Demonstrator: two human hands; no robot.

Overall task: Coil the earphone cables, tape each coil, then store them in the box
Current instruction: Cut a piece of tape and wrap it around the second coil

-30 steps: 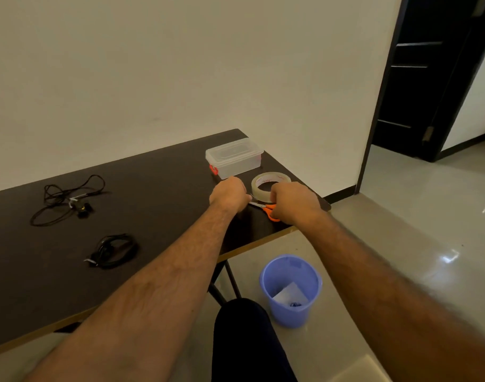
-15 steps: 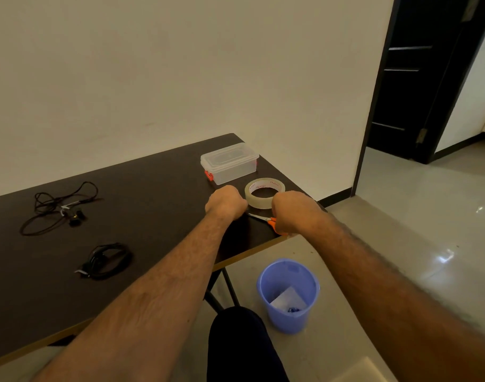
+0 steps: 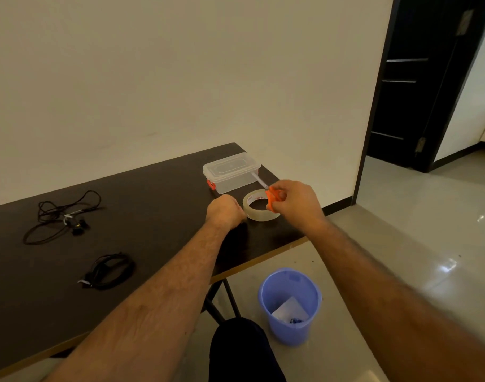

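Note:
A roll of clear tape (image 3: pixel 259 213) lies flat near the table's right end. My left hand (image 3: pixel 224 213) is curled in a fist against the roll's left side, and its fingertips are hidden. Just above the roll, my right hand (image 3: pixel 296 202) grips orange-handled scissors (image 3: pixel 273 198), blades pointing towards the lidded clear box (image 3: pixel 231 172) behind. Far left on the table lies a loose black earphone cable (image 3: pixel 62 216). A coiled black earphone (image 3: pixel 109 271) lies nearer me.
The dark table (image 3: pixel 158 205) stands against a plain wall, with its right edge just past the tape. A blue bin (image 3: pixel 289 304) with scraps stands on the floor below that edge. An open dark doorway (image 3: pixel 417 92) is at the right.
My right hand has lifted the scissors off the table and raised them above the tape roll. The left hand stays fisted beside the roll.

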